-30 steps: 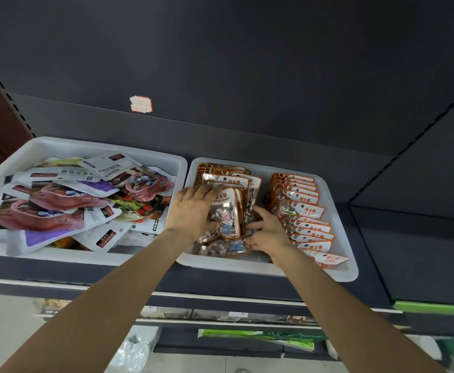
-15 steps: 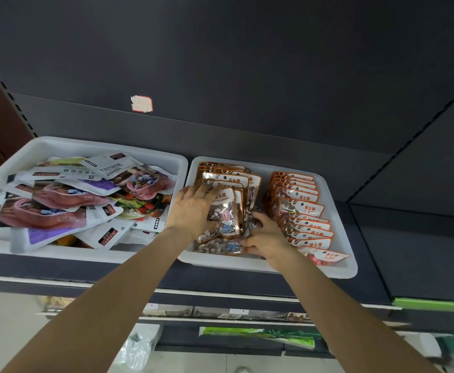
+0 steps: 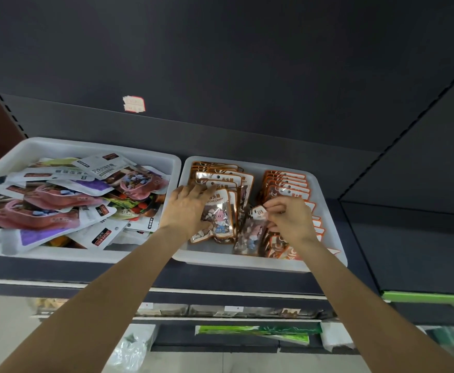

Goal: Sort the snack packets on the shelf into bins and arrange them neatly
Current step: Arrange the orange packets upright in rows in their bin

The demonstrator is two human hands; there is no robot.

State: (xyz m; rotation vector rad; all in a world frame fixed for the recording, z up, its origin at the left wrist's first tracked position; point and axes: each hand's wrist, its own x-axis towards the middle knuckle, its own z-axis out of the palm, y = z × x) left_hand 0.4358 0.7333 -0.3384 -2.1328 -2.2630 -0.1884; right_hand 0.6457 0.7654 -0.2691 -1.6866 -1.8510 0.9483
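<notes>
Two white bins stand side by side on the dark shelf. The right bin (image 3: 328, 261) holds two rows of orange-edged candy packets. My left hand (image 3: 187, 208) lies flat on the left row (image 3: 222, 184), pressing its front packet (image 3: 219, 219). My right hand (image 3: 287, 219) pinches the top of one loose candy packet (image 3: 250, 234), lifted and tilted between the two rows. The right row (image 3: 287, 184) runs behind my right hand, partly hidden by it. The left bin (image 3: 10, 154) is piled with mixed white, purple and pink snack packets (image 3: 59, 200).
The shelf's dark back wall carries a small torn price sticker (image 3: 133, 104). A bare dark shelf section (image 3: 409, 238) lies to the right of the bins. Lower shelves with green packets (image 3: 255, 332) and a clear bag (image 3: 131, 351) show below.
My right hand has moved right and up, pulling one candy packet out of the left row into the gap between the rows. My left hand has stayed on the left row.
</notes>
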